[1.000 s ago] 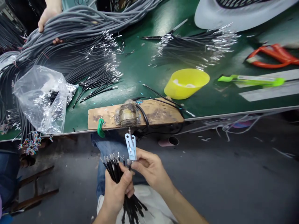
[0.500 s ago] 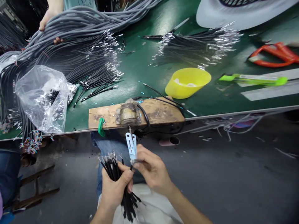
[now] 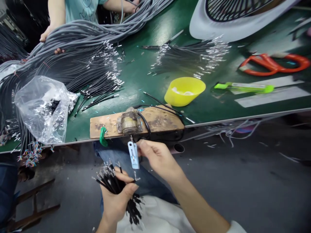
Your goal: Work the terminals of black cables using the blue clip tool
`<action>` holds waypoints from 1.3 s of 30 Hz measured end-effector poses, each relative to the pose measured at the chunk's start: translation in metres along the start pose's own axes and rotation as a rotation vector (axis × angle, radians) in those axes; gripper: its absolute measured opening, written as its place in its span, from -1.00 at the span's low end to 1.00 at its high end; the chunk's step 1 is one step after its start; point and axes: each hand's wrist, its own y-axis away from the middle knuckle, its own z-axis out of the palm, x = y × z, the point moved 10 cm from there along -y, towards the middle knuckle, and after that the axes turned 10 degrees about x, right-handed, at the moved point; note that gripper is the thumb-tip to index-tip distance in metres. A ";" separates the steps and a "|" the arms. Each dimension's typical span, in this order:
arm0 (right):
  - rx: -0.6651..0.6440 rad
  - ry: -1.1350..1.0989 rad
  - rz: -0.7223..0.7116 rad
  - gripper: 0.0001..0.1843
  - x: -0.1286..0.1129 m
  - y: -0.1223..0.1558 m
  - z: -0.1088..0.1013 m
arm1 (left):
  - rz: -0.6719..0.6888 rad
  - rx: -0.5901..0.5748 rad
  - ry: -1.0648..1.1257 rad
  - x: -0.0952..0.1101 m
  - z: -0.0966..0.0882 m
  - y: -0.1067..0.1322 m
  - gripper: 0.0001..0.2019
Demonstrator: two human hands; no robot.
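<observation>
My left hand (image 3: pixel 116 200) is closed around a bundle of short black cables (image 3: pixel 110 176) with bare, silvery ends. Between its thumb and forefinger one cable end stands out, its bare wires (image 3: pixel 136 177) split apart just below a light blue clothespin (image 3: pixel 133 155). That clothespin hangs from the shaft of a small, grimy motor (image 3: pixel 130 123) mounted on a wooden board (image 3: pixel 160 119). My right hand (image 3: pixel 161 158) pinches the clothespin's upper end near the shaft; its fingertips are partly hidden behind it.
A green clamp (image 3: pixel 103 136) sits on the board at the table edge. On the green table are a yellow cup (image 3: pixel 183 94), orange-handled scissors (image 3: pixel 269 64), a green cutter (image 3: pixel 245 87), cable piles (image 3: pixel 179 58) and a plastic bag (image 3: pixel 41 106). Across it, a person's hand (image 3: pixel 46 34) holds grey cables (image 3: pixel 97 30).
My right hand has moved up from the clothespin's lower end to its upper end. My left hand has lowered slightly, and the cable end is now apart from the clothespin. The view has shifted.
</observation>
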 end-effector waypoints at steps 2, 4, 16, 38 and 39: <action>-0.039 -0.035 0.040 -0.44 -0.002 0.001 0.013 | 0.031 0.003 0.012 0.005 -0.001 -0.002 -0.81; -0.087 -0.164 0.107 -0.45 -0.001 0.003 0.027 | 0.055 0.009 0.019 0.008 -0.001 -0.005 -0.83; -0.056 -0.610 0.440 -0.51 0.053 0.014 0.032 | 0.030 -0.014 0.016 0.008 0.012 -0.009 -0.84; 0.127 0.301 -0.738 -0.77 -0.035 0.065 0.005 | -0.328 -0.047 -0.052 -0.063 -0.004 0.007 -0.72; 0.199 0.292 -0.784 -0.78 -0.036 0.069 0.002 | -0.379 -0.075 -0.006 -0.072 -0.001 0.009 -0.68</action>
